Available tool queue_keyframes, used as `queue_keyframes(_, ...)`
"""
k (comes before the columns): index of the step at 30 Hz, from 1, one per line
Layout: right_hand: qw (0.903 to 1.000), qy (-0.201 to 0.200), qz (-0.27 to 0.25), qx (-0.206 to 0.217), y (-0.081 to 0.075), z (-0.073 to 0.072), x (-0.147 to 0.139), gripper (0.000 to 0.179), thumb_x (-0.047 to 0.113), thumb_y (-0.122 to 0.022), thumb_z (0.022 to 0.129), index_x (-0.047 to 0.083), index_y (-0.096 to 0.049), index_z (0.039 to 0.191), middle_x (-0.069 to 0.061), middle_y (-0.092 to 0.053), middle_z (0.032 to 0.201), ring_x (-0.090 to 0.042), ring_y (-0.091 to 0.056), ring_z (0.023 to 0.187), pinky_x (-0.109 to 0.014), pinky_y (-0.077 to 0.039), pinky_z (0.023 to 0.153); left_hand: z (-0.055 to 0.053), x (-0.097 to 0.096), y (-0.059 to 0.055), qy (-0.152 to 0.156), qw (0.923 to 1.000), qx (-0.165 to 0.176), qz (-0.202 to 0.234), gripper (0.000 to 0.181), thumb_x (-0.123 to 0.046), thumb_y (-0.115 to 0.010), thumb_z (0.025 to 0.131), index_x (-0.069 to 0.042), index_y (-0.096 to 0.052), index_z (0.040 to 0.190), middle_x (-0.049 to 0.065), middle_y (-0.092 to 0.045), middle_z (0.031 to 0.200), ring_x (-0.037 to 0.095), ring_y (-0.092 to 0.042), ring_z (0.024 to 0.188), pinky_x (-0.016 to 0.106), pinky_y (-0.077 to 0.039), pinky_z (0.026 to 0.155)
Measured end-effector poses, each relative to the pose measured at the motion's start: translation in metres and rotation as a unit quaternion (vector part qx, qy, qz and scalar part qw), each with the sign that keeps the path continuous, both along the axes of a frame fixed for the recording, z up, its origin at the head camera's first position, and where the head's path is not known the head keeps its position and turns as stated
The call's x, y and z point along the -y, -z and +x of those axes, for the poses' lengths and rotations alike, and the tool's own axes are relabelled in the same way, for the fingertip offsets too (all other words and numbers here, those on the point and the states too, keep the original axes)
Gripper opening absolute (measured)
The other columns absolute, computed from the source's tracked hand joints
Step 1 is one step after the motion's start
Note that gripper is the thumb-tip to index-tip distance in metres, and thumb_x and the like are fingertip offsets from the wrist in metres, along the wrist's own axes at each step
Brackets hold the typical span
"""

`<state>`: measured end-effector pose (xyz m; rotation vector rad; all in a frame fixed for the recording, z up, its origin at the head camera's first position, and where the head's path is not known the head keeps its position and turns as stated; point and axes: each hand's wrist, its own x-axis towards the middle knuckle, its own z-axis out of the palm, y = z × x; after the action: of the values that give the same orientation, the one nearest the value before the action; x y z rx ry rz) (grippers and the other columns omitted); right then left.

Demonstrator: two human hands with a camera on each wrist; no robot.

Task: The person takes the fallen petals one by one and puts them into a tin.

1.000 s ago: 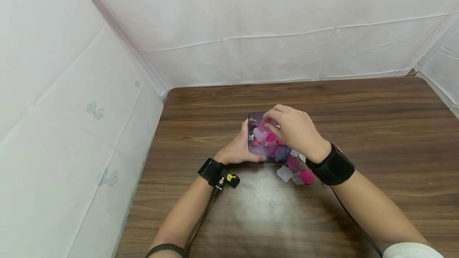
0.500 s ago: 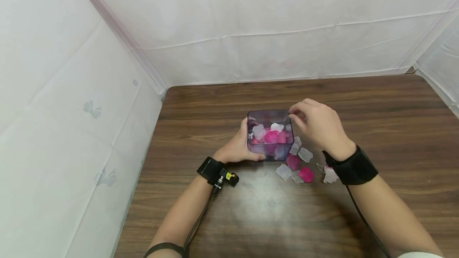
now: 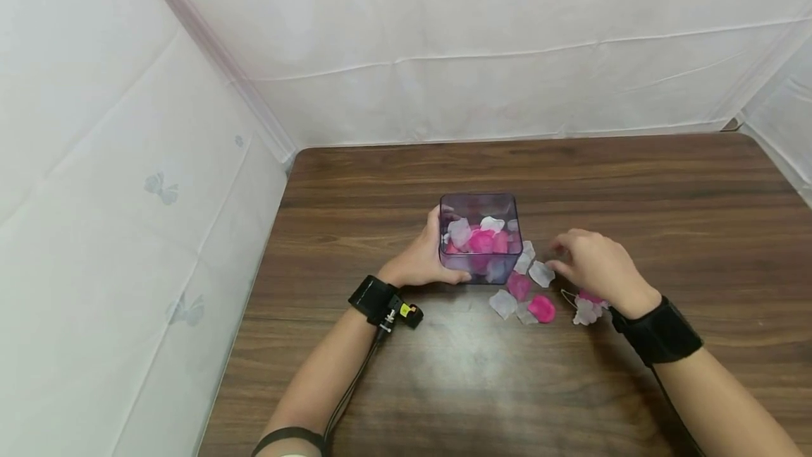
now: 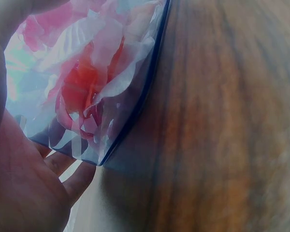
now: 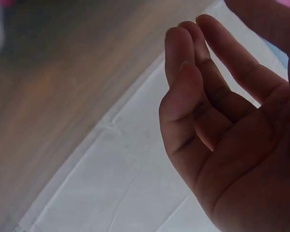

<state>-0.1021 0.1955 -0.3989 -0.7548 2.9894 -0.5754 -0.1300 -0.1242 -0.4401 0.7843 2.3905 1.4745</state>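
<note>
A clear purple-tinted plastic box [image 3: 480,204] with pink, red and white petals [image 3: 483,240] inside stands on the wooden table. My left hand [image 3: 419,256] grips its left side, thumb along the front and fingers behind; the left wrist view shows the fingers [image 4: 79,181] around the box wall. To the right of the box my right hand [image 3: 599,266] hovers with loosely bent fingers and nothing between them, also seen bare in the right wrist view. Its fingertips are close to a white petal [image 3: 542,274]. A pink petal [image 3: 542,309] and several others lie in front of the box.
Beneath the right wrist lies a small bunch of pale and pink petals [image 3: 586,311] with a thin string loop. White sheeting [image 3: 476,90] hangs behind the wooden table [image 3: 355,182] and along its left side. A cable runs down from each wrist strap.
My right hand has come out from over the box and moved right and toward me, down near the loose petals. The left hand stays on the box.
</note>
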Motion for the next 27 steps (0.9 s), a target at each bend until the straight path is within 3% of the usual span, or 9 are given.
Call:
queue_keyframes(8,0.9996,-0.023,0.011,0.007,0.016,0.013,0.008,0.025,0.020,-0.084,0.082,0.006,-0.074,0.100,-0.004,-0.065,0.087,-0.018,-0.062,0.072,-0.039,-0.052,0.057,0.000,0.001,-0.002,-0.005,1.0000,0.003,-0.005,0.116,-0.020,-0.093,0.069,-0.017,-0.010,0.149,0.004,-0.036,0.141,0.014,-0.041,0.130,0.033,-0.035,0.112)
queue_keyframes(17,0.9995,-0.021,-0.009,0.023,0.023,0.012,0.012,0.015,0.010,-0.082,0.083,0.008,-0.075,0.096,-0.003,-0.068,0.087,-0.021,-0.067,0.078,-0.041,-0.056,0.062,0.001,0.000,-0.001,-0.003,0.9999,0.010,-0.002,0.117,-0.020,-0.093,0.069,-0.018,-0.009,0.150,0.003,-0.036,0.141,0.014,-0.041,0.130,0.034,-0.035,0.113)
queue_keyframes(22,0.9997,-0.013,-0.019,0.003,0.015,0.010,0.007,0.012,0.008,-0.081,0.084,0.007,-0.075,0.095,-0.002,-0.067,0.083,-0.021,-0.066,0.075,-0.041,-0.054,0.059,0.001,0.000,-0.001,-0.002,1.0000,0.006,-0.005,0.116,-0.022,-0.093,0.069,-0.018,-0.009,0.149,0.003,-0.036,0.141,0.014,-0.041,0.130,0.033,-0.035,0.113)
queue_keyframes(27,0.9981,0.006,-0.040,-0.047,-0.001,0.007,0.000,0.011,0.005,-0.078,0.085,0.002,-0.074,0.094,-0.006,-0.067,0.081,-0.020,-0.064,0.070,-0.040,-0.052,0.057,0.000,0.000,0.001,0.000,1.0000,0.000,0.001,0.114,-0.020,-0.093,0.069,-0.015,-0.011,0.148,0.004,-0.036,0.140,0.014,-0.041,0.130,0.033,-0.035,0.112)
